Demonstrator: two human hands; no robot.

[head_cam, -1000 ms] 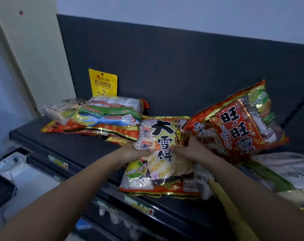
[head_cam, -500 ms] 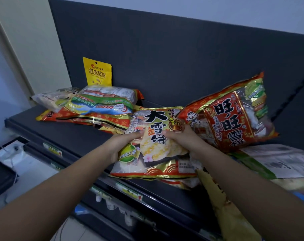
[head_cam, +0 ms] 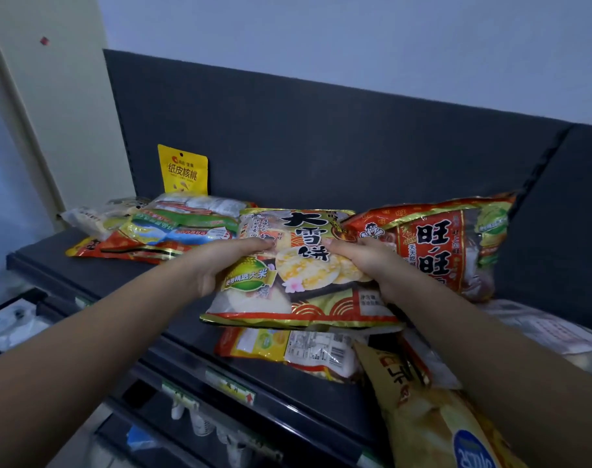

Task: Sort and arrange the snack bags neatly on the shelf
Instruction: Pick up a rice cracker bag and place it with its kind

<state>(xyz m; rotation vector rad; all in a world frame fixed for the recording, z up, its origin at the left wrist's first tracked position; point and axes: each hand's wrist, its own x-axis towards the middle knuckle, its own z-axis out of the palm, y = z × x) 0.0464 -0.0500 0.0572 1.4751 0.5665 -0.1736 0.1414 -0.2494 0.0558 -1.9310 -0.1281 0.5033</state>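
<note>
Dark shelf [head_cam: 95,275] | I count 1 gold bag [head_cam: 304,265], 1 red bag [head_cam: 440,244] beside it, 1 yellow pouch [head_cam: 183,170] behind | left grip [head_cam: 220,265], right grip [head_cam: 365,261] pinch the gold bag's sides, bag between them

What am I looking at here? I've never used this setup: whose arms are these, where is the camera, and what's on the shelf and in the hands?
There is no machine here. These are a person's two bare arms, filmed by one wide-angle camera worn on their head, looking forward and down. The left hand and right hand grip the two sides of a gold rice-cracker bag, thumbs on its front. Below it on the dark shelf lies another bag, back label up. A red bag leans at the right, in front of the back panel. To the left lies a pile of flat bags, with a small yellow pouch standing behind it. A yellow bag fills the lower right corner; I cannot tell what it rests on.
</note>
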